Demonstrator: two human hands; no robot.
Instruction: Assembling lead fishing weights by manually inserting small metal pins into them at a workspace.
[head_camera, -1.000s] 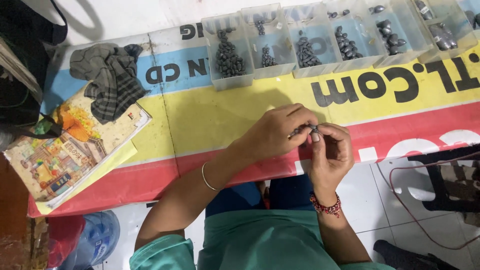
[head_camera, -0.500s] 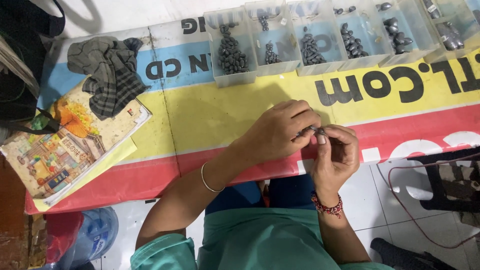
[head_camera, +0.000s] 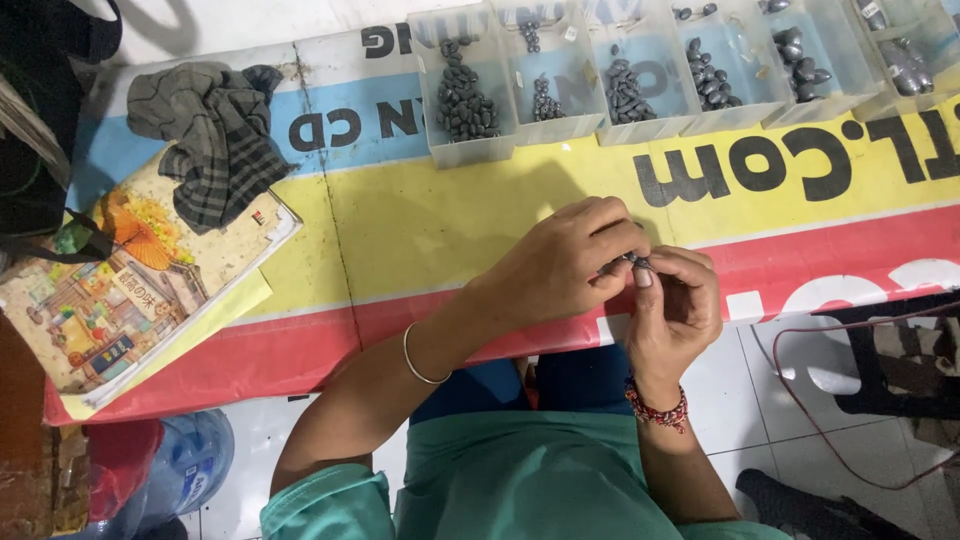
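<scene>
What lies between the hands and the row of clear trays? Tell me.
In the head view, only bare yellow banner with part of its black lettering separates the left hand and right hand from the clear trays of dark pieces.

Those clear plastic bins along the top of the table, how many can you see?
6 clear bins in a row along the table's far edge: far left, next, middle, then, and far right, cut off by the frame; more may lie beyond.

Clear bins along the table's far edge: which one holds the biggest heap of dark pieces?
The leftmost bin, beside the checked cloth; its pile is densest, the others hold sparser scatterings.
</scene>
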